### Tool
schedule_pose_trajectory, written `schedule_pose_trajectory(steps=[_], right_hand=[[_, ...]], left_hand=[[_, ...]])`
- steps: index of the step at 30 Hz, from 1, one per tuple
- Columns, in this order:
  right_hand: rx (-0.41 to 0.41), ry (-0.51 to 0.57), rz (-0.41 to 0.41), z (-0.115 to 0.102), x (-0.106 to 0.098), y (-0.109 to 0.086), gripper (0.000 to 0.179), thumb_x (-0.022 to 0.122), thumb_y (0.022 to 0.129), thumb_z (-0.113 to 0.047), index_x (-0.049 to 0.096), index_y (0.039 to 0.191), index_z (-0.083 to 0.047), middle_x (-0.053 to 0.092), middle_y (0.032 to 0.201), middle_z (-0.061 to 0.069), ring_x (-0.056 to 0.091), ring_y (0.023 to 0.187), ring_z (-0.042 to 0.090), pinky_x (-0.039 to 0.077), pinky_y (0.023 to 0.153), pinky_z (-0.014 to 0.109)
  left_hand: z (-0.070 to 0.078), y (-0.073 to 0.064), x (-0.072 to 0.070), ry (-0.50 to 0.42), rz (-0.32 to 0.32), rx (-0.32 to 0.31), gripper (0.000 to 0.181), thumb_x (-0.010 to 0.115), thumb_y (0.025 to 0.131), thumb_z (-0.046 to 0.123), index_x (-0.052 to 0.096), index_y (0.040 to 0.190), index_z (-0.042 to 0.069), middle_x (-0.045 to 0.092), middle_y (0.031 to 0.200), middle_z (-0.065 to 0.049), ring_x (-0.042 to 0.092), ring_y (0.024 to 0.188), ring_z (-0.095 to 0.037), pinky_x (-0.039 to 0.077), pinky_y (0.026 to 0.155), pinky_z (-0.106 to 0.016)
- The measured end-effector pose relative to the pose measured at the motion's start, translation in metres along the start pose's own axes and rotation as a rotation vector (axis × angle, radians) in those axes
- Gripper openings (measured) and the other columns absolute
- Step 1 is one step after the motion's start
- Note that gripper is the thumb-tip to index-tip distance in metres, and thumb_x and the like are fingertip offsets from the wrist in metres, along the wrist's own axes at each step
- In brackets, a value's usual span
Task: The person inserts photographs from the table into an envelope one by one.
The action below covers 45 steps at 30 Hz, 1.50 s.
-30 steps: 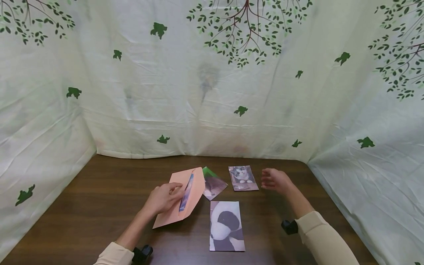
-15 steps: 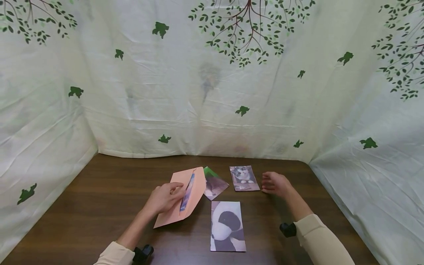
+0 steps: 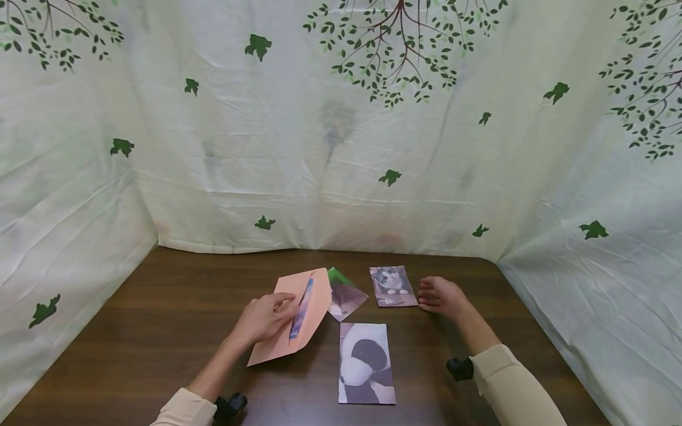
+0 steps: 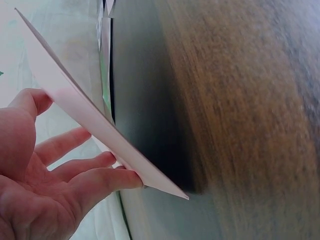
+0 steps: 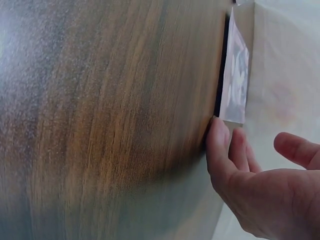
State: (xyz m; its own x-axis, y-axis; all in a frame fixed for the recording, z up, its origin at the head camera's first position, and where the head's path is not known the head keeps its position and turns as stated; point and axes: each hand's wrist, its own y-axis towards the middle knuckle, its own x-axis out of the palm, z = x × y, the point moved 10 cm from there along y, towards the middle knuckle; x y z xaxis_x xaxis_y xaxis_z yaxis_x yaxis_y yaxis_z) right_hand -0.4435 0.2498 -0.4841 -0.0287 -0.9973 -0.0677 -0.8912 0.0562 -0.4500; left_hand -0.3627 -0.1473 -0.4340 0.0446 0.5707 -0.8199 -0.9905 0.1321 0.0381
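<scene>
My left hand (image 3: 266,319) holds a peach-coloured envelope (image 3: 319,302) tilted above the table, its flap side facing up. A strip of a bluish picture card (image 3: 300,313) shows in the envelope's opening. In the left wrist view, fingertips (image 4: 131,178) lie along the pale envelope (image 4: 100,117). At the back right, my right hand (image 3: 443,297) is beside a cat photo (image 3: 392,286), thumb spread away from the fingers. The right wrist view has a fingertip (image 5: 218,125) right at the corner of that photo (image 5: 235,75), which lies on the table.
A larger card with a dark-and-white picture (image 3: 366,364) lies at the front middle. Behind the envelope, a green-cornered photo (image 3: 345,299) is partly covered. White cloth with printed leaves (image 3: 341,177) encloses the brown wooden table (image 3: 160,331) at the back and sides.
My right hand has come down and slightly left to the cat photo's right edge. The left hand and envelope stay in place, apart from a small shift of the whole head view.
</scene>
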Motion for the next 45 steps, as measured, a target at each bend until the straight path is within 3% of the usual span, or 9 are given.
schedule_pose_trajectory(steps=[20,27,34,40,45], right_hand=[[0.046,0.059,-0.040,0.005,0.010,-0.002,0.051,0.043,0.106,-0.018,0.037,0.149,0.008,0.044,0.144,0.029,0.058,0.115,0.036,0.050,0.105,0.048],[0.060,0.054,-0.071,0.005,0.014,-0.002,0.051,0.044,0.106,-0.018,0.036,0.149,0.008,0.048,0.137,0.030,0.064,0.102,0.031,0.058,0.092,0.041],[0.060,0.021,-0.144,0.005,0.029,0.000,0.057,0.043,0.107,-0.020,0.027,0.153,0.009,0.039,0.149,0.033,0.058,0.120,0.035,0.055,0.097,0.040],[0.067,-0.008,-0.176,0.006,0.040,0.002,0.057,0.042,0.107,-0.023,0.029,0.151,0.011,0.050,0.136,0.028,0.062,0.108,0.030,0.056,0.096,0.041],[0.084,0.011,-0.177,0.010,0.044,0.003,0.059,0.041,0.107,-0.024,0.025,0.153,0.009,0.044,0.142,0.030,0.059,0.111,0.034,0.055,0.097,0.043]], left_hand=[[-0.001,0.001,0.001,0.012,-0.004,-0.005,0.044,0.059,0.100,0.038,0.068,0.133,0.011,0.067,0.130,-0.021,0.062,0.120,-0.045,0.049,0.096,-0.058],[-0.002,0.001,0.001,0.009,-0.006,-0.014,0.044,0.059,0.100,0.039,0.067,0.134,0.011,0.067,0.130,-0.020,0.062,0.120,-0.043,0.049,0.096,-0.057],[-0.004,0.001,0.000,0.004,0.000,-0.015,0.046,0.059,0.099,0.041,0.067,0.134,0.012,0.067,0.132,-0.020,0.062,0.121,-0.043,0.049,0.096,-0.057],[-0.005,0.001,0.000,-0.001,-0.005,-0.016,0.046,0.059,0.099,0.041,0.067,0.134,0.012,0.066,0.134,-0.020,0.061,0.123,-0.043,0.049,0.098,-0.057],[-0.004,0.001,0.000,-0.007,-0.003,-0.011,0.046,0.059,0.099,0.041,0.067,0.134,0.011,0.067,0.132,-0.020,0.062,0.121,-0.043,0.049,0.097,-0.057]])
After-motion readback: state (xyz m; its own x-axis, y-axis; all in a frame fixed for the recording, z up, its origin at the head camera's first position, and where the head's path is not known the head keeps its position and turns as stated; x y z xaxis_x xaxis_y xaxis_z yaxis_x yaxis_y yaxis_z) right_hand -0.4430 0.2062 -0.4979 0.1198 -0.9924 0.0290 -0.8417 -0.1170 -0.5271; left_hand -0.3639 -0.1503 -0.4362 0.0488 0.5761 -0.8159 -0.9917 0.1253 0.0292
